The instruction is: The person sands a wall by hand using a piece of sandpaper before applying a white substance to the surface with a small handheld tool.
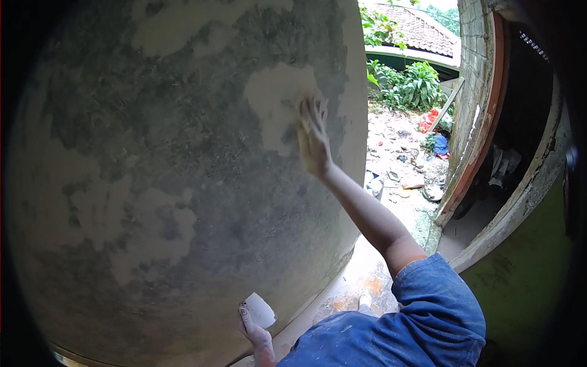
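Observation:
My right hand (313, 137) is raised against the grey, patchy wall (214, 140), over a pale smooth patch (269, 92) near the wall's right edge. Its fingers point upward and look pressed around something pale that I cannot make out. Low in the view, my left hand (252, 327) grips a white, roughly square scraper-like plate (260, 311), with the thumb on its face. The plate is near the lower part of the wall.
A doorway with a red-brown frame (483, 134) stands at the right, beside a green wall (520, 281). Past the wall's edge lie rubble (406, 153), plants (422, 85) and a leaning plank (449, 105). Stained floor (361, 284) shows below.

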A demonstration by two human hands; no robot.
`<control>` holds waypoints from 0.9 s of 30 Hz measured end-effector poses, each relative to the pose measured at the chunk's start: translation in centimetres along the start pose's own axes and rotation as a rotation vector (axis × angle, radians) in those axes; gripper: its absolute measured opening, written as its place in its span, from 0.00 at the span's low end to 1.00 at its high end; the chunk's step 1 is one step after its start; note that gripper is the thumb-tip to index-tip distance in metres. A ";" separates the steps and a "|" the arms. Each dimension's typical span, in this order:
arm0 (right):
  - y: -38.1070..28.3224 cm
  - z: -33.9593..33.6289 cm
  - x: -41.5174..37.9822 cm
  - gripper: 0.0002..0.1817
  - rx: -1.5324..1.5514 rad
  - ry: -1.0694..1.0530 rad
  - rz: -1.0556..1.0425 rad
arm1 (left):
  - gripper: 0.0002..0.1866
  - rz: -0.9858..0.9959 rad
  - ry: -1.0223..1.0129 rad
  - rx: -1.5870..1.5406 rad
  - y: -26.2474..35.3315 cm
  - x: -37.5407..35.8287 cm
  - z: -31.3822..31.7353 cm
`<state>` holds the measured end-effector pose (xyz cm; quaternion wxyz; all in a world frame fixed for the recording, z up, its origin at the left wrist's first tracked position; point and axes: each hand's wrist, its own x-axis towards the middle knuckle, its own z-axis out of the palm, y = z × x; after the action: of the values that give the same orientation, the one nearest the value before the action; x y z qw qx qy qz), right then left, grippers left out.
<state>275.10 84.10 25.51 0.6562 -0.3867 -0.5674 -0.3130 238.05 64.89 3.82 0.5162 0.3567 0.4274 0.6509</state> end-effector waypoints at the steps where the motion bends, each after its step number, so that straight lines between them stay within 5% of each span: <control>1: -0.9 -0.4 -2.6 0.28 0.008 -0.082 -0.007 | 0.16 -0.003 -0.004 0.003 0.1 -0.2 0.3; 3: 0.3 -0.2 -5.9 0.28 0.015 -0.164 -0.014 | 0.16 0.025 0.030 0.005 0.5 -0.6 1.0; 5: 3.0 -0.1 -8.2 0.28 0.463 -0.192 0.413 | 0.16 0.027 0.037 0.012 -0.9 0.0 -0.1; 6: 3.6 -0.5 -7.0 0.28 0.460 -0.194 0.413 | 0.16 0.028 0.044 0.020 -1.4 0.1 -0.5; 8: 4.4 -1.5 -2.0 0.25 0.002 -0.076 0.072 | 0.16 0.025 0.034 0.018 -1.2 0.0 -0.5; 12: 2.7 -1.9 2.6 0.23 -0.123 -0.066 0.064 | 0.17 -0.030 0.019 0.011 0.1 -0.8 0.0; 15: -0.6 -2.5 -1.5 0.21 -0.166 -0.291 -0.126 | 0.17 -0.064 0.047 -0.038 -0.3 -0.7 -0.8; 18: 2.5 -3.0 -3.6 0.21 -0.204 -0.363 -0.177 | 0.17 -0.035 0.023 -0.049 -0.1 -0.8 -1.1; 22: 4.9 -2.8 1.8 0.21 -0.214 -0.087 -0.165 | 0.18 -0.028 0.053 -0.041 0.0 -0.9 -1.3; 27: 2.0 -3.4 -2.9 0.22 -0.142 -0.170 -0.107 | 0.19 -0.011 0.118 -0.044 -0.5 -0.7 -1.7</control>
<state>278.02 82.14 22.14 0.5591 -0.4263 -0.6173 -0.3530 236.85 63.90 2.69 0.5015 0.3038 0.4445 0.6772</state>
